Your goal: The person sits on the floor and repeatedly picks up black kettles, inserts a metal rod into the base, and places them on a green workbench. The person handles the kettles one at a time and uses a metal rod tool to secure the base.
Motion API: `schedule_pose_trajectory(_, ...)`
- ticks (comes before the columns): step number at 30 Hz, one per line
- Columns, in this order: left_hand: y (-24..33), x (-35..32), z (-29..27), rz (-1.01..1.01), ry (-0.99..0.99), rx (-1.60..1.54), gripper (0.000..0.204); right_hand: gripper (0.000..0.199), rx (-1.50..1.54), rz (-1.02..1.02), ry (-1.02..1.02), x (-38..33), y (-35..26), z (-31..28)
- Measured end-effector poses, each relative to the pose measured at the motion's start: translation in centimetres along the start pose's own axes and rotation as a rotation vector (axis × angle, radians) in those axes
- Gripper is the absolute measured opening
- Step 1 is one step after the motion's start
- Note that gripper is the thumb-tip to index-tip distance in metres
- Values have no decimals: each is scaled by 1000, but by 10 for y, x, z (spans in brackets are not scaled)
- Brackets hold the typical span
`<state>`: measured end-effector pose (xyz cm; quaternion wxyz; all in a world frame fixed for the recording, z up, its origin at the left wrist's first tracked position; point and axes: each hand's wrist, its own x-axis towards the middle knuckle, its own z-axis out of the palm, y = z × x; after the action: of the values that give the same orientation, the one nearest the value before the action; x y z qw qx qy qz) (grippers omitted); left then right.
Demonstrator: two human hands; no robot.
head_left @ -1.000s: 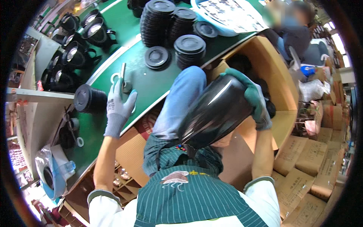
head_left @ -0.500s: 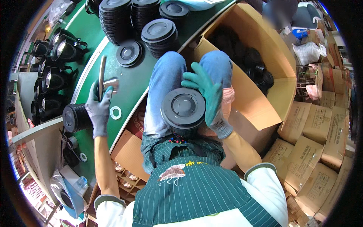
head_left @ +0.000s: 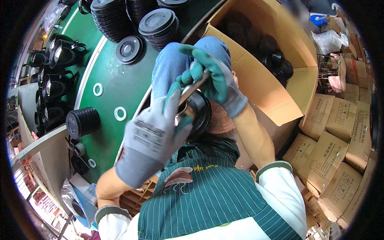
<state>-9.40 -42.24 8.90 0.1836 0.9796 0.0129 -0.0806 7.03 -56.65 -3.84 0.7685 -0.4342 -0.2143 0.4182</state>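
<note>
Near the green tabletop edge point(head_left: 138, 109), my left grey-gloved hand point(head_left: 153, 130) pinched a silver metal tool point(head_left: 191, 92); my right green-palmed hand point(head_left: 215, 80) curled, hold unclear.

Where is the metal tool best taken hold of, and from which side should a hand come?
I would grip the metal tool at the middle of its straight bar, coming from above with fingers across it. The bar is slim, slants from the left hand toward the right hand, and its middle shows bare between them.
</note>
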Motion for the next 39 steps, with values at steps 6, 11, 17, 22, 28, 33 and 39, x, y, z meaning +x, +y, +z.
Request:
schedule_pose_trajectory(6,22,0,17,-207,61,43,62,56,199,30,-57,11,26,-16)
schedule_pose_trajectory(11,-59,22,18,93,171,-599,37,44,456,-99,-86,-62,16,-1)
schedule_pose_trajectory(17,-15,18,31,80,212,-379,53,30,-317,-434,146,-68,29,-22)
schedule_pose_trajectory(22,-42,38,22,-27,102,-641,58,63,213,-227,-234,-64,0,1)
schedule_pose_trajectory(28,-82,71,38,384,279,-791,40,26,-586,-501,-638,-51,-33,14)
schedule_pose_trajectory(33,-78,128,50,547,22,-784,38,25,-999,-392,-1056,-51,-51,68)
schedule_pose_trajectory(39,-40,177,90,744,-58,-970,37,36,-1067,-108,-1267,-28,-44,93)
